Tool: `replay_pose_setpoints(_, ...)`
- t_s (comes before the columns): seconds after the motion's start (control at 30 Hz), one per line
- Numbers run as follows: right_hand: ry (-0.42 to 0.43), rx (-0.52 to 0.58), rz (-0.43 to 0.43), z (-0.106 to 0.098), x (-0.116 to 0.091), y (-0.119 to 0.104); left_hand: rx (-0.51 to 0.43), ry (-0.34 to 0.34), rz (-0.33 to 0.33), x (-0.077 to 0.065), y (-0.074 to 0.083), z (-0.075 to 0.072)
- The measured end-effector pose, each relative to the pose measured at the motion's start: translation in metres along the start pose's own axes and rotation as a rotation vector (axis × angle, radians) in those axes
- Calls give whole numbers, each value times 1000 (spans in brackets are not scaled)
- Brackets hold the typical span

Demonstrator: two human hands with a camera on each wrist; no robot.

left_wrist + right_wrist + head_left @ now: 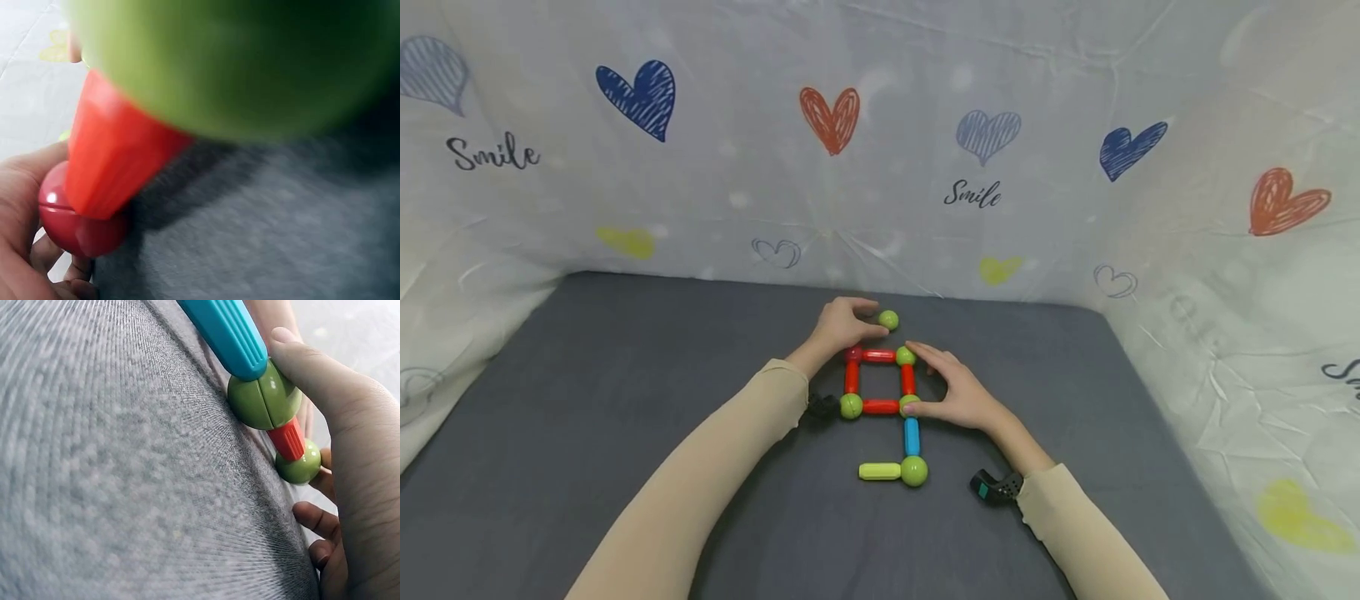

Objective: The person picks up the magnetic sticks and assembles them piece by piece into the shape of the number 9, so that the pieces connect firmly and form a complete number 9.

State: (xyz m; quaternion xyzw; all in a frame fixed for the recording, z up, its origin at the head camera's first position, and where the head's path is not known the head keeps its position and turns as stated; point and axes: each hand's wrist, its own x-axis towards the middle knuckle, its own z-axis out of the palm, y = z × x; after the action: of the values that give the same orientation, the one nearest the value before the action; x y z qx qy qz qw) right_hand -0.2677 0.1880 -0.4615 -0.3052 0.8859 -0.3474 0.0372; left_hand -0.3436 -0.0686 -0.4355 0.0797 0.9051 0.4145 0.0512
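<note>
Red magnetic sticks (pixel 880 407) and balls form a square on the dark cloth, with one dark red ball (pixel 853 354) at its far left corner and green balls at the others. My left hand (pixel 844 325) is beyond that corner, its thumb and index fingertips at a loose green ball (pixel 888 320). My right hand (pixel 958 390) spans the square's right side. Its thumb touches the near right green ball (pixel 265 397), and its fingertips reach the far right green ball (pixel 906 356). A blue stick (pixel 912 437) runs from the near right ball toward me.
At the blue stick's near end is a larger-looking green ball (pixel 914 472) with a yellow-green stick (pixel 880 472) pointing left. Both wrists wear black straps (pixel 997 487). A white sheet with printed hearts (pixel 830 121) hangs behind the dark cloth surface (pixel 625 400).
</note>
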Motion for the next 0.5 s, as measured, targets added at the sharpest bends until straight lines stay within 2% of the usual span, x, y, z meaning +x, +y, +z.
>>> replay_pose_setpoints(0.27,18,4,-18,0,-1,2,49,-89,73,6,7,2)
replay_pose_setpoints(0.5,11,-1,-15,-1,-2,0,99,-109,108,6,11,4)
